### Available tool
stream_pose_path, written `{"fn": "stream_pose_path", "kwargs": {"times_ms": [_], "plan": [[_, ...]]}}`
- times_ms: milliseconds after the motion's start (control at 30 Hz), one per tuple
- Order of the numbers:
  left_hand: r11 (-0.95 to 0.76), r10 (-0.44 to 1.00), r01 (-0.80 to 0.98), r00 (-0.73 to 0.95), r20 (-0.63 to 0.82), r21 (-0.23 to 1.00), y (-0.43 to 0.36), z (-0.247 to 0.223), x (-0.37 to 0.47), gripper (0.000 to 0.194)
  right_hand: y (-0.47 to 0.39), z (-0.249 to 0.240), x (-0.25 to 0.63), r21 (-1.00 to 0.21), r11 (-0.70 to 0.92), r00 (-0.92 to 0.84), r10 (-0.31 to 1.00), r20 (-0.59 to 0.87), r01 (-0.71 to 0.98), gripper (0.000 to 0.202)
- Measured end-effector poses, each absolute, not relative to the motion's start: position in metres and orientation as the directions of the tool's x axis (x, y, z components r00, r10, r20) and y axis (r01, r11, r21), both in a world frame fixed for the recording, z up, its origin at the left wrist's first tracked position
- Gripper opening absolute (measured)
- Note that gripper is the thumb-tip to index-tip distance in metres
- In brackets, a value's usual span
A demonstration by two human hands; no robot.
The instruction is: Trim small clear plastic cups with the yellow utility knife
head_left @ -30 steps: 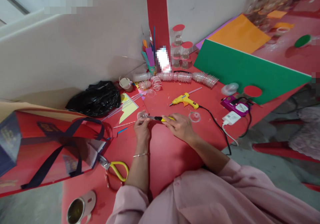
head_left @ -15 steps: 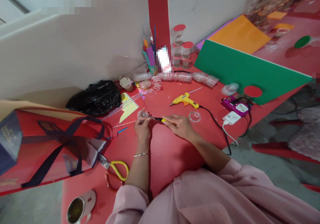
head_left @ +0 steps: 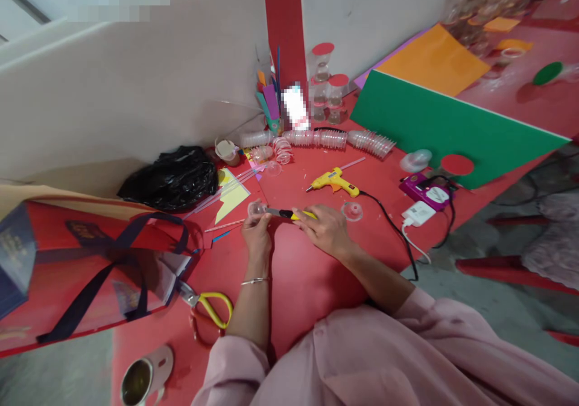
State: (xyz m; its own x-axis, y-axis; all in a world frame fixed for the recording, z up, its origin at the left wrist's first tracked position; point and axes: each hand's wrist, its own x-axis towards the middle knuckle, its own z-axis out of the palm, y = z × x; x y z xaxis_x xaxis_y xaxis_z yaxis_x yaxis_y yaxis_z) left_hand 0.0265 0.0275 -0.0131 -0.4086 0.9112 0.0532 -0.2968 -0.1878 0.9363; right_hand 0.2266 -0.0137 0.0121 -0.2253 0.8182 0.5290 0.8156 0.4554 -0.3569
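Observation:
Between the fingers of my left hand [head_left: 256,232] is a small clear plastic dome lid [head_left: 256,208], held just above the red table [head_left: 298,273]. My right hand [head_left: 326,230] is wrapped round the yellow handle of a utility knife [head_left: 304,215]. Its blade points left and reaches the lid's near right side; whether it cuts in cannot be made out. A second clear dome lid [head_left: 351,211] lies right of my right hand. Beyond it rests a yellow glue gun [head_left: 335,181] with a stick in its back.
Yellow-handled scissors [head_left: 216,309] and a mug [head_left: 147,373] sit near my left forearm. A red gift bag [head_left: 99,255] and a black plastic bag [head_left: 174,177] stand left. Stacked clear cups [head_left: 316,139] lie at the back. A purple power box [head_left: 425,192] and cords are right.
The knife has drawn slightly to the right, so more of its blade shows beside the lid. My left hand keeps its hold on the lid.

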Motion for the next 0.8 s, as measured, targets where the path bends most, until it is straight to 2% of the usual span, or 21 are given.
{"fn": "stream_pose_path", "kwargs": {"times_ms": [100, 267, 333, 433, 667, 733, 800], "plan": [[-0.175, 0.913, -0.305, -0.406, 0.038, 0.936, 0.0277, -0.0133, 0.0269, 0.028, -0.0131, 0.0112, 0.2272, -0.414, 0.45, -0.207, 0.834, 0.512, 0.791, 0.032], [-0.166, 0.939, -0.372, -0.344, 0.031, 0.913, 0.0287, -0.0129, 0.0285, 0.028, -0.0103, 0.0075, 0.2275, -0.675, 0.397, -0.172, 0.91, 0.377, 0.623, 0.033], [-0.172, 0.939, -0.392, -0.342, 0.031, 0.904, 0.0292, -0.0129, 0.0288, 0.028, -0.0099, 0.0073, 0.2269, -0.725, 0.371, -0.176, 0.926, 0.334, 0.58, 0.034], [-0.162, 0.941, -0.403, -0.337, 0.018, 0.901, 0.03, -0.0138, 0.0274, 0.029, -0.0105, 0.0076, 0.2254, -0.702, 0.371, -0.163, 0.924, 0.347, 0.608, 0.034], [-0.125, 0.96, -0.484, -0.279, -0.017, 0.866, 0.029, -0.0132, 0.0239, 0.038, -0.01, 0.0057, 0.2254, -0.516, 0.448, -0.178, 0.854, 0.489, 0.73, 0.033], [-0.102, 0.966, -0.496, -0.258, -0.034, 0.863, 0.0286, -0.0121, 0.0248, 0.039, -0.0096, 0.0062, 0.2259, -0.539, 0.444, -0.17, 0.859, 0.483, 0.716, 0.033], [-0.095, 0.969, -0.489, -0.244, -0.031, 0.867, 0.0284, -0.0112, 0.026, 0.042, -0.0093, 0.0073, 0.2259, -0.621, 0.426, -0.167, 0.887, 0.431, 0.658, 0.033]]}}
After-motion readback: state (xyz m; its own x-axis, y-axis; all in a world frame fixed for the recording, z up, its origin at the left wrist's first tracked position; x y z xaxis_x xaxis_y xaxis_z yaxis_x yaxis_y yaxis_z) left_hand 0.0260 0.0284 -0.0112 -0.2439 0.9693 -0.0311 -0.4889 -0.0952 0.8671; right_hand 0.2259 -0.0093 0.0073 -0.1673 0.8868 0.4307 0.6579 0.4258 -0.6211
